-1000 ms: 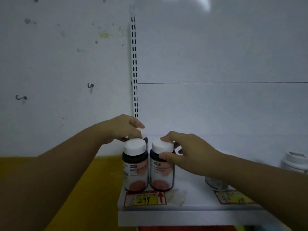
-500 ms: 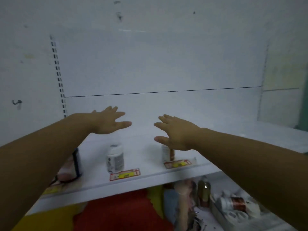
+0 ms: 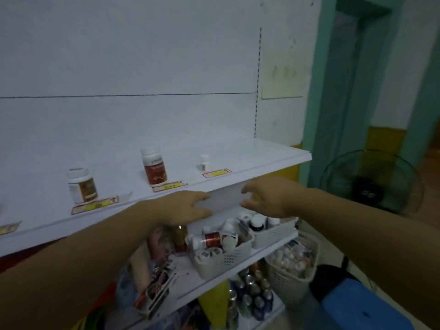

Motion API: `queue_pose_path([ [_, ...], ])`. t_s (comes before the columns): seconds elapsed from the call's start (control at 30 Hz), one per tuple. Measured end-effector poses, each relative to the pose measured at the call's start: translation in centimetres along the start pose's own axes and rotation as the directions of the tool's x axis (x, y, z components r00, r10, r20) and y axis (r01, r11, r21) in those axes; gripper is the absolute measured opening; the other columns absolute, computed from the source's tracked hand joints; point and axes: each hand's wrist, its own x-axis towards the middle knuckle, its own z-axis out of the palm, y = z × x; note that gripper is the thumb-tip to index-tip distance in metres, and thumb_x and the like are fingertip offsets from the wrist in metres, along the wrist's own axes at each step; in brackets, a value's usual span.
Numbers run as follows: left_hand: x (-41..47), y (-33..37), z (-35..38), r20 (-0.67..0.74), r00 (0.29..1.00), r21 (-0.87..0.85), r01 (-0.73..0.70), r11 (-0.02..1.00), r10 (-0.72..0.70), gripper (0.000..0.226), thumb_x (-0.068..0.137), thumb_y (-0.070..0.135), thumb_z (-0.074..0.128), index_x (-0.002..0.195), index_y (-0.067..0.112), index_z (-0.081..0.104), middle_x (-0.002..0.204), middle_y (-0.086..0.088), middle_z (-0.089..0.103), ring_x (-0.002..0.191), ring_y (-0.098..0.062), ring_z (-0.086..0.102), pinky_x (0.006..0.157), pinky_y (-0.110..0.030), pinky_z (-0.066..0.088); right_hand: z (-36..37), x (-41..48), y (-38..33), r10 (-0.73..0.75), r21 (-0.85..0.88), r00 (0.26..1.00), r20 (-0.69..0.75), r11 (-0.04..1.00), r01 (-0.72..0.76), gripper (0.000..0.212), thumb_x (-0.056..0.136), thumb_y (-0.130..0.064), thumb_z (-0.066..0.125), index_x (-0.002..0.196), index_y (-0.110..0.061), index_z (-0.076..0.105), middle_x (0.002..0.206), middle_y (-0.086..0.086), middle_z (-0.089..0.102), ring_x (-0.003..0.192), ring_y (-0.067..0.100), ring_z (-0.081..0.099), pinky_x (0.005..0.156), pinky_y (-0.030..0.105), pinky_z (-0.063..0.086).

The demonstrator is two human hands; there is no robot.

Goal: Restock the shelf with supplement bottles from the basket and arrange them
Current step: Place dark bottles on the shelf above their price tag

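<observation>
- left grip [image 3: 183, 207] and right grip [image 3: 264, 198] hang loose with fingers nearly straight, holding nothing, before the front edge of the shelf [image 3: 262, 153].
- a second ago each rested on a bottle cap; both have since let go and dropped lower.
- brown-label bottle [image 3: 82, 185], red-label bottle [image 3: 154, 167] and small bottle [image 3: 204, 162] stand spaced along the shelf.
- more bottles lie in the basket [image 3: 223, 258] one level below.

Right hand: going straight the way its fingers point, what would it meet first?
Likely the left hand, pointing back at it in front of the white shelf's front edge; depth is unclear.
</observation>
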Motion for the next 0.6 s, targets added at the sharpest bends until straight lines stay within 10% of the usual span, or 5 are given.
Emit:
queue_pose_path([
  [0.33,16.0,0.6,9.7,0.047,0.999,-0.298,0.033,0.954,-0.02,0.06,0.09,0.047,0.049,0.142,0.021,0.034,0.151,-0.002,0.037,0.135,-0.019,0.038,0.11,-0.028,0.028,11.0,3.1,13.6,0.18,0.085,0.967,0.179,0.977,-0.198,0.041,0.089,-0.045,0.047,0.118,-0.018,0.056,0.122,0.008,0.06,0.105,0.023,0.055,0.083,0.03,0.043],
  [0.6,26.4,0.6,17.7,0.19,0.982,-0.391,0.096,0.916,-0.022,0.025,0.082,0.023,0.057,0.106,0.016,0.06,0.108,-0.007,0.068,0.097,-0.022,0.063,0.081,-0.029,0.049,18.4,7.6,22.8,0.291,0.131,0.921,0.259,0.934,-0.332,0.047,0.087,-0.043,0.051,0.13,-0.024,0.048,0.135,0.004,0.053,0.119,0.022,0.051,0.097,0.03,0.041],
])
